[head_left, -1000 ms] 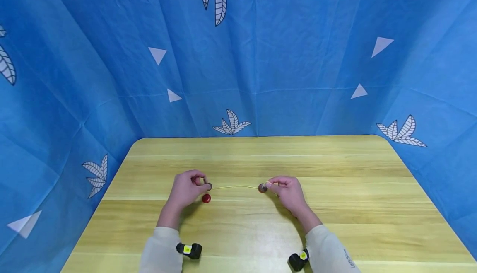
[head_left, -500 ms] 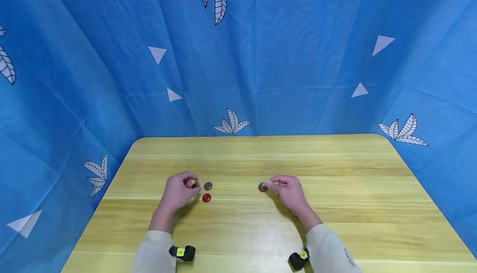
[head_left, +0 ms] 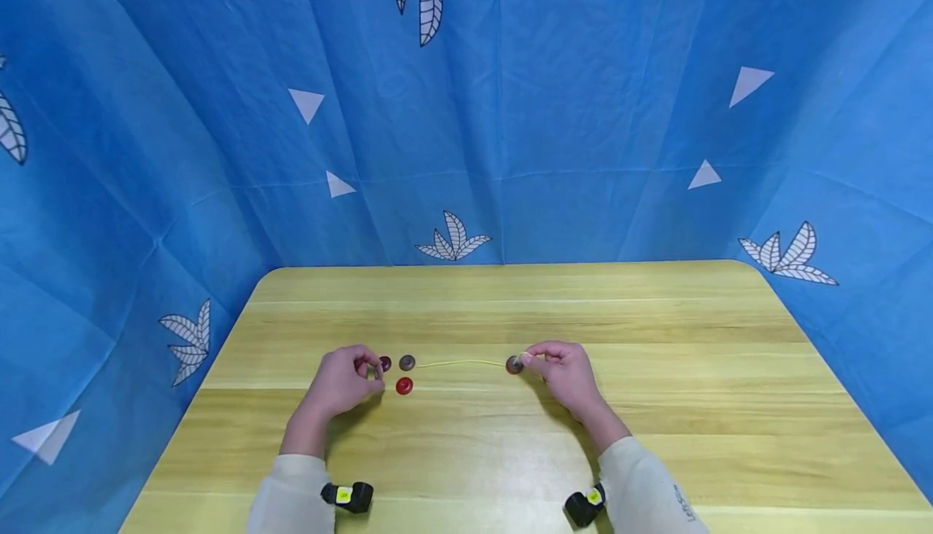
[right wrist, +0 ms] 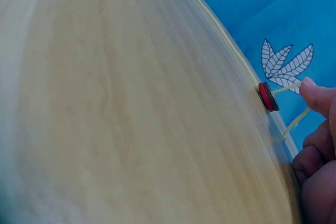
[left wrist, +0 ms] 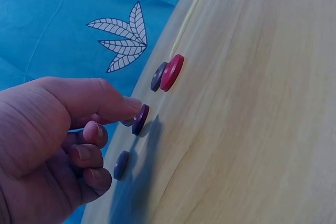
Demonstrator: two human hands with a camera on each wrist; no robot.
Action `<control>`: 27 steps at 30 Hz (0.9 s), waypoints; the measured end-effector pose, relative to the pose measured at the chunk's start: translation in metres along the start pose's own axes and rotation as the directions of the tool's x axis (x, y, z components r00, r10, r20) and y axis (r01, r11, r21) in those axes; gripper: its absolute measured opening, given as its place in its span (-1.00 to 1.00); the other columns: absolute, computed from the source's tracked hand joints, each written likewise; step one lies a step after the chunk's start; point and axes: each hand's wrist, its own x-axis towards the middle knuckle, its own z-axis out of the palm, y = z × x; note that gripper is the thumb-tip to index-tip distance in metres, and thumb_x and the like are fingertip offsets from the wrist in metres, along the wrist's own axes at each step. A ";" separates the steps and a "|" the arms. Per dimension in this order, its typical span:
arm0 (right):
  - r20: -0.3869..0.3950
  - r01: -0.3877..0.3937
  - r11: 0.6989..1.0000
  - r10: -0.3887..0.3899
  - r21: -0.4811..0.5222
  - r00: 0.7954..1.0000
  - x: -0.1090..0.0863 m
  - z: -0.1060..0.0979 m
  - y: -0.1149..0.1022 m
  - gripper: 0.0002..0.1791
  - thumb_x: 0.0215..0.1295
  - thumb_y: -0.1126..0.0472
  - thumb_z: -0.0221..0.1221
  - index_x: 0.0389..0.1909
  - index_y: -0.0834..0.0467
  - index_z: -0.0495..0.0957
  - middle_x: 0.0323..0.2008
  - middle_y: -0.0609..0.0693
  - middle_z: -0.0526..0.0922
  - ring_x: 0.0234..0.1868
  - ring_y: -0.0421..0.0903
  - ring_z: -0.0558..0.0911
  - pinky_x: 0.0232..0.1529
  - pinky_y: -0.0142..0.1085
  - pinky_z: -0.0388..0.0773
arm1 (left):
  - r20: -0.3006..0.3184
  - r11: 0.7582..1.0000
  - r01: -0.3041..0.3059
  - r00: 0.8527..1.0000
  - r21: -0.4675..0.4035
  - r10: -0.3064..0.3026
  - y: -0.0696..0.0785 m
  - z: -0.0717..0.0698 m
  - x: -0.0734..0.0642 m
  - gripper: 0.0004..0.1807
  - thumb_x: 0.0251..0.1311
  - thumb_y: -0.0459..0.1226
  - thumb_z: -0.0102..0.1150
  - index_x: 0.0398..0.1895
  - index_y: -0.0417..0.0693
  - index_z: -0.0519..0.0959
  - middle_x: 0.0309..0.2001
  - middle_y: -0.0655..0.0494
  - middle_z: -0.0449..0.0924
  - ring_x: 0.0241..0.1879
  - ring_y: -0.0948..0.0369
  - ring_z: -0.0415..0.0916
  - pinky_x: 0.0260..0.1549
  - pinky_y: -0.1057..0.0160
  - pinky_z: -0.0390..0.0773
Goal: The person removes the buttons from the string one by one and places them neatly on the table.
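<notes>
My left hand [head_left: 342,380] hovers over the table's left part, thumb and index finger apart. In the left wrist view its index fingertip overlaps a dark purple button [left wrist: 140,120]; the other fingers curl loosely around nothing. A dark button [left wrist: 121,165] lies below them. Right of this hand are a grey-brown button [head_left: 407,363] and a red button [head_left: 404,386]. A thin yellow cord [head_left: 459,361] runs from the grey-brown button toward a stacked red and dark button pair [right wrist: 268,96]. Above that pair my right hand [head_left: 564,376] pinches the cord's end between thumb and index finger.
A wooden table [head_left: 656,404] extends all round the hands. Blue cloth [head_left: 568,113] with leaf prints hangs behind its far edge and along the sides. Black wrist cameras sit on both sleeves.
My left hand has moved left from the grey-brown button, and its pinch has loosened, leaving the dark purple button on the table beside it. My right hand stays in place.
</notes>
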 end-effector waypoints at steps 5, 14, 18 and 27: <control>0.006 0.009 1.000 -0.009 0.004 1.000 0.001 -0.001 0.000 -0.96 0.21 0.34 0.37 -0.40 0.25 0.74 -0.78 -0.07 0.29 -0.72 -0.22 0.23 -0.65 -0.40 0.15 | 0.025 1.000 0.009 1.000 0.011 -0.009 0.000 -0.001 0.000 -0.75 -0.07 -0.43 0.48 -0.28 -0.12 0.65 -0.55 0.05 0.41 -0.57 0.18 0.32 -0.56 0.26 0.35; 0.003 0.008 1.000 -0.008 0.005 1.000 0.001 -0.001 0.003 -0.96 0.20 0.34 0.38 -0.39 0.26 0.74 -0.79 -0.10 0.27 -0.72 -0.22 0.22 -0.66 -0.41 0.14 | 0.071 0.997 0.030 0.997 0.069 -0.034 0.000 -0.001 -0.002 -0.84 -0.07 -0.40 0.49 -0.42 -0.03 0.69 -0.61 0.11 0.40 -0.58 0.21 0.31 -0.53 0.23 0.33; -0.008 0.008 1.000 -0.008 -0.002 1.000 0.000 0.000 0.002 -0.95 0.17 0.34 0.40 -0.40 0.25 0.74 -0.79 -0.09 0.27 -0.73 -0.22 0.22 -0.68 -0.41 0.13 | 0.088 0.997 0.051 0.995 0.066 -0.056 -0.001 0.001 -0.004 -0.85 -0.05 -0.37 0.51 -0.46 0.01 0.70 -0.63 0.11 0.38 -0.59 0.21 0.29 -0.53 0.23 0.31; -0.010 0.020 1.000 -0.020 -0.005 1.000 0.000 0.000 0.002 -0.94 0.17 0.33 0.40 -0.40 0.26 0.74 -0.79 -0.10 0.25 -0.73 -0.21 0.24 -0.66 -0.41 0.16 | 0.069 0.997 0.052 0.996 0.062 -0.056 -0.006 0.003 -0.003 -0.83 -0.06 -0.32 0.56 -0.47 0.08 0.71 -0.62 0.10 0.36 -0.57 0.17 0.28 -0.51 0.19 0.29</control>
